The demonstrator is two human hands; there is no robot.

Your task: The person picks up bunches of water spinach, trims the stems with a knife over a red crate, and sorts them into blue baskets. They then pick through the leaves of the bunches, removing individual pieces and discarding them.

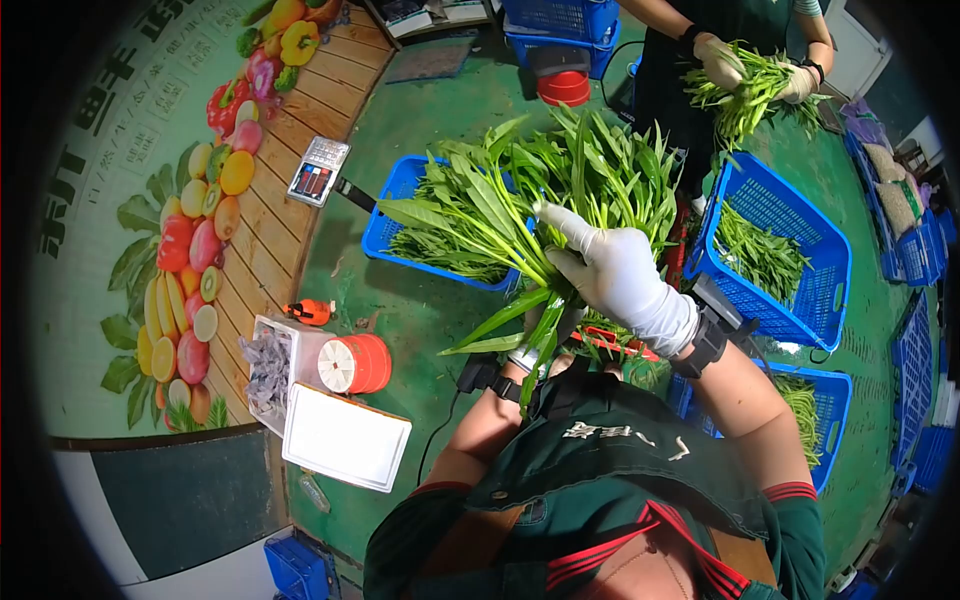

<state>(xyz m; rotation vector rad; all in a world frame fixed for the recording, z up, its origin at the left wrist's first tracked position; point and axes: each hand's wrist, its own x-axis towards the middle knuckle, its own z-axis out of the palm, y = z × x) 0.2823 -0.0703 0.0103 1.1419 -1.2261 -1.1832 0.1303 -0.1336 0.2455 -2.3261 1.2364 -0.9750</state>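
Bundle of long green leafy stalks [500, 195] is held up in front of the chest, above the green floor [400, 320], leaves fanned up and away, stem ends gathered low near the body.

Right hand [622, 278], white-gloved, is clamped on the bundle's waist from the right side. Thumb is pressed across the stems; the index among the fingers [556, 222] is laid out along the leaves.

Left hand [526, 358], also gloved, is mostly hidden under drooping leaves at the stem ends. Contact with the bundle is seen; whether it is clenched cannot be told.

Handling, as judged:
- light for its bulk
- leaves soft, limp, easily bruised or torn
- stems firmer, probably damp and a bit slippery in gloves
- best taken at the gathered stems, not the leaf fan; loose outer stalks are likely to be shed if the hold is slack

Nearby:
- blue plastic mesh crate [392, 215] with more greens, just behind the bundle
- second blue crate [830, 275] to the right, partly filled
- orange-red roll [360, 362] and white foam lid [345, 437] to the left, well apart
- a co-worker's gloved hands [718, 60] at the top, busy with another bunch of greens
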